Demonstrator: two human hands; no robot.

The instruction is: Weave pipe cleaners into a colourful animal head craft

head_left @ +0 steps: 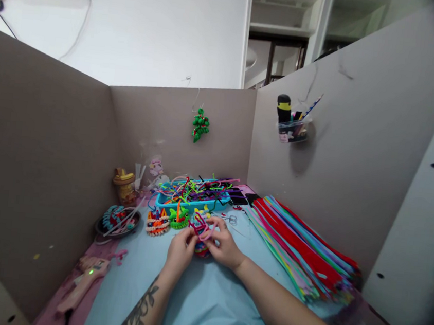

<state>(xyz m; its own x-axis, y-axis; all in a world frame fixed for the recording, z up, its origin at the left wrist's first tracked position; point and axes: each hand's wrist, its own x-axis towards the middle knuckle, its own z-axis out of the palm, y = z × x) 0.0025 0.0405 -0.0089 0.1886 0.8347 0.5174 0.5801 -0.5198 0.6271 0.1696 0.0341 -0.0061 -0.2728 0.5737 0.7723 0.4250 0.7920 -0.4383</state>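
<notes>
Both hands meet over the blue cloth, around a small multicoloured pipe-cleaner figure (202,251) with magenta and pink loops on top. My left hand (181,249) pinches it from the left side, thumb and forefinger pressed together. From the right, my right hand (226,247) has its fingers curled over the pink loops. The fingers hide much of the figure. Just beyond stand an orange and cream pipe-cleaner figure (158,223) and a green one (179,217); a yellow and pale blue one (201,213) is partly covered by my hands.
A blue basket (193,204) heaped with pipe-cleaner pieces stands at the back. Long pipe cleaners (301,244) lie bundled at right. Scissors (231,219) rest behind my right hand. At left are a dark bowl (117,228) and a pink glue gun (84,283). Grey panels enclose the table.
</notes>
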